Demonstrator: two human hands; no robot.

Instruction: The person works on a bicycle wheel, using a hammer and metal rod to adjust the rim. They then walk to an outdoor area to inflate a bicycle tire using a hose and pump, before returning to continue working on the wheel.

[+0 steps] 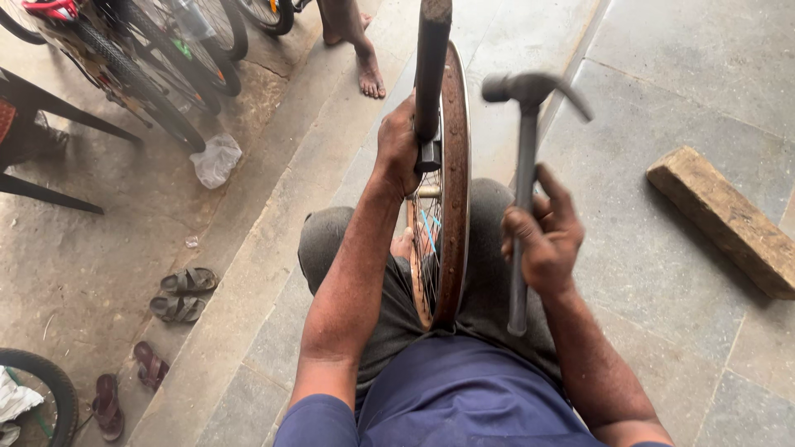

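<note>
1. Nearest my camera, at the bottom centre of the frame, is my blue shirt (464, 406), with both forearms reaching up from it toward the middle of the picture.

2. Between my knees, centre frame, stands a rusty bicycle wheel rim (454, 190) on edge, spokes visible on its left face and the lower part wedged against my grey trousers (489, 281).

3. My left hand (399, 147), centre and slightly above the middle, is wrapped tight around a dark metal bar (432, 58) that rises to the top edge of the frame; the bar's lower end sits against the rim. Fingers are fully curled, no gap showing.

4. My right hand (542, 240), right of centre, is clamped around the grey shaft of a claw hammer (525, 165). The thumb sticks out a little; the other fingers are closed. The hammer head is raised at upper centre-right, blurred, just beside the rim and apart from it.

5. To strike well, I judge the bar must stay pressed firmly on the rim, the knees must keep the wheel from wobbling, and the blow should land squarely, well clear of the left knuckles.

6. Lying at the right edge is a wooden block (725, 219) on the stone floor. Sandals (182, 294) sit at lower left, other bicycles (157, 58) at upper left, and another person's bare foot (368, 70) at top centre.
</note>
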